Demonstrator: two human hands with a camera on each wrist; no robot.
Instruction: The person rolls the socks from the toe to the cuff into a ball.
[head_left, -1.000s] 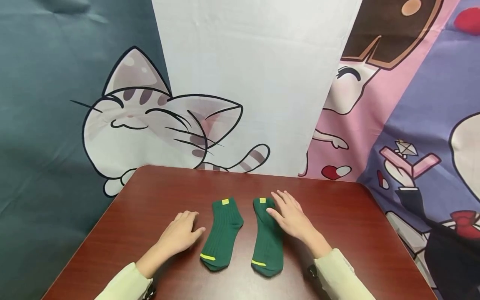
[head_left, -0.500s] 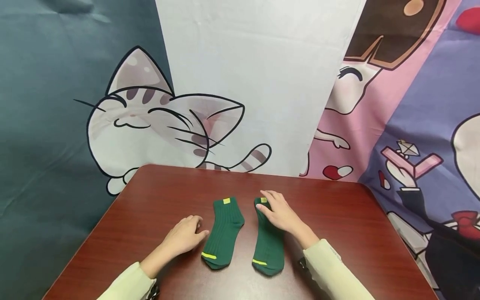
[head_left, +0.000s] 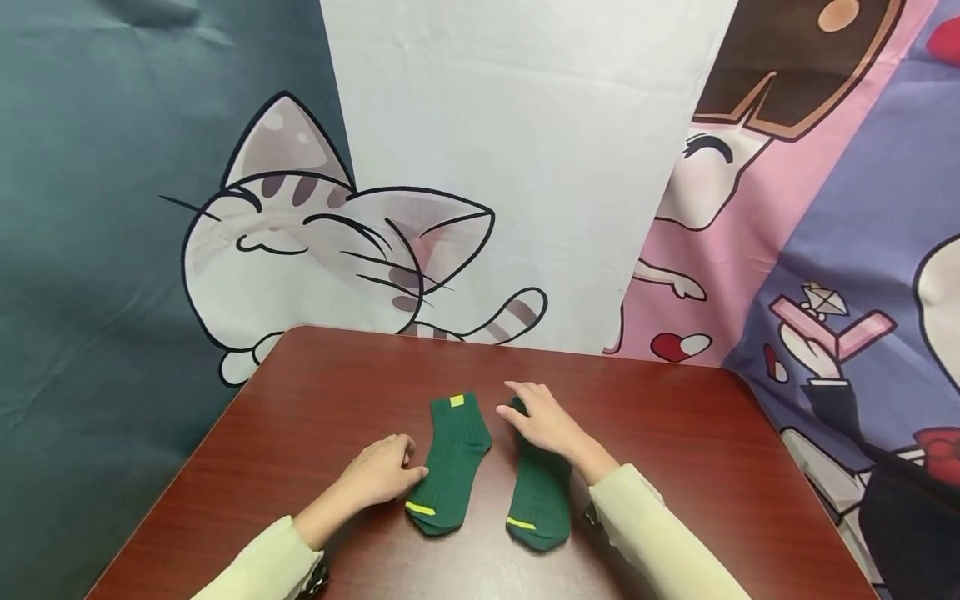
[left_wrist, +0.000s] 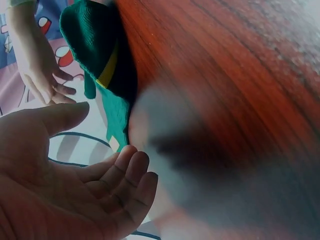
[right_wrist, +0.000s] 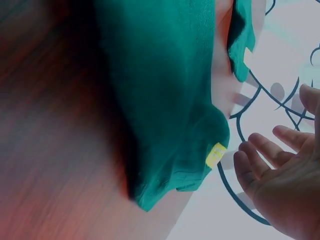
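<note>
Two dark green socks lie flat, side by side, each with a yellow stripe at the toe. The left sock [head_left: 453, 458] shows its ribbed cuff and yellow tag. My left hand [head_left: 378, 473] is just beside it, thumb tip at its edge, fingers loosely bent with nothing between them in the left wrist view. Over the cuff of the right sock [head_left: 540, 492] my right hand [head_left: 551, 425] hovers with relaxed, spread fingers, hiding that sock's tag in the head view. In the right wrist view the yellow tag [right_wrist: 215, 155] shows, with the fingers apart from the cloth.
The socks lie on a reddish-brown wooden table [head_left: 337, 375] with rounded far corners. Behind it hangs a cloth backdrop [head_left: 525, 167] printed with a cartoon cat and other figures. Pale sleeves [head_left: 660, 533] cover both forearms.
My right hand has moved left, from beside the right sock to over its cuff. My left hand has shifted right and slightly nearer, up to the left sock's edge. The socks stay put.
</note>
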